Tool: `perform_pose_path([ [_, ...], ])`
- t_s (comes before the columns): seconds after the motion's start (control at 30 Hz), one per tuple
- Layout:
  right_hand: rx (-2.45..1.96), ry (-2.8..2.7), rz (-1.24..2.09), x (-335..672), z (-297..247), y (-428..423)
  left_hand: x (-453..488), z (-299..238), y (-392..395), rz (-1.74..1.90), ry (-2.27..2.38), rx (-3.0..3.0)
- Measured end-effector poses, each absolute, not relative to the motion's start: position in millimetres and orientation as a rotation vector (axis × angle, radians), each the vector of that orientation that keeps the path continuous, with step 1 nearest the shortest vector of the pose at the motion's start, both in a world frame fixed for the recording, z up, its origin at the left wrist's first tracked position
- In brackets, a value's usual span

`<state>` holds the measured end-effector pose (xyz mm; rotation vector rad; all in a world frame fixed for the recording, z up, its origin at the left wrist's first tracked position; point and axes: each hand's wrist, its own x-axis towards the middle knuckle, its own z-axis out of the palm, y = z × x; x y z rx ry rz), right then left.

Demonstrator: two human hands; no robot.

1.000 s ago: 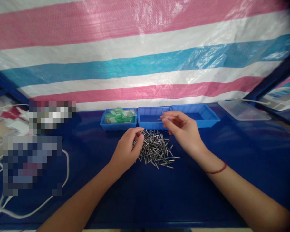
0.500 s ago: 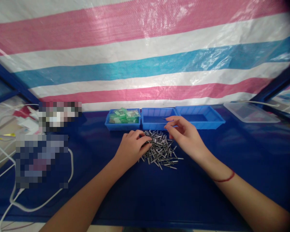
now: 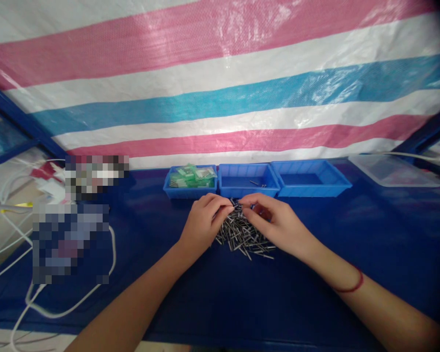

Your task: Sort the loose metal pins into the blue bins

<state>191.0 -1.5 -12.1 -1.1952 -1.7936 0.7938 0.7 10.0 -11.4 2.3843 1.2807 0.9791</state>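
A loose pile of thin metal pop rivets lies on the dark blue tabletop. At the pile's upper left, my left hand is closed, thumb and forefinger pinching what looks like one rivet, mostly hidden by the fingertips. My right hand reaches in over the pile from the right with curled fingers, its fingertips close to those of the left. What sits between the right thumb and forefinger is too small to make out. Just behind the pile, the middle blue bin has a few rivets on its floor.
The left blue bin holds green-and-clear packets. Another blue bin stands at the right, with a clear plastic lid beyond it. White cables loop over the table's left side. Striped sheeting hangs behind.
My right hand has moved from above the middle bin down and left to my left fingertips. Rivets now show in that bin. My left hand's thumb and forefinger have come together.
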Motion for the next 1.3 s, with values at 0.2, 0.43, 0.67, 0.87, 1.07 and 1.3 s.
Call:
perform_pose_path([
  [0.2,-0.967,-2.061,0.787,182,-6,-9,9,-6,-5,1.151,1.259,2.100],
  [0.43,-1.036,-1.893,0.936,179,-10,-11,9,-4,-6,1.164,1.167,2.062],
  [0.67,-1.030,-1.514,1.184,179,-16,-6,7,-6,-6,1.232,1.112,2.102],
  [0.87,-0.991,-1.434,1.048,182,-15,-9,6,-9,-3,1.176,1.131,2.127],
  [1.07,-1.049,-1.660,0.882,184,-7,-15,6,-7,-4,1.076,1.044,2.193],
  [1.3,-1.039,-1.412,1.125,188,-9,2,5,-8,-2,1.005,1.168,2.243],
])
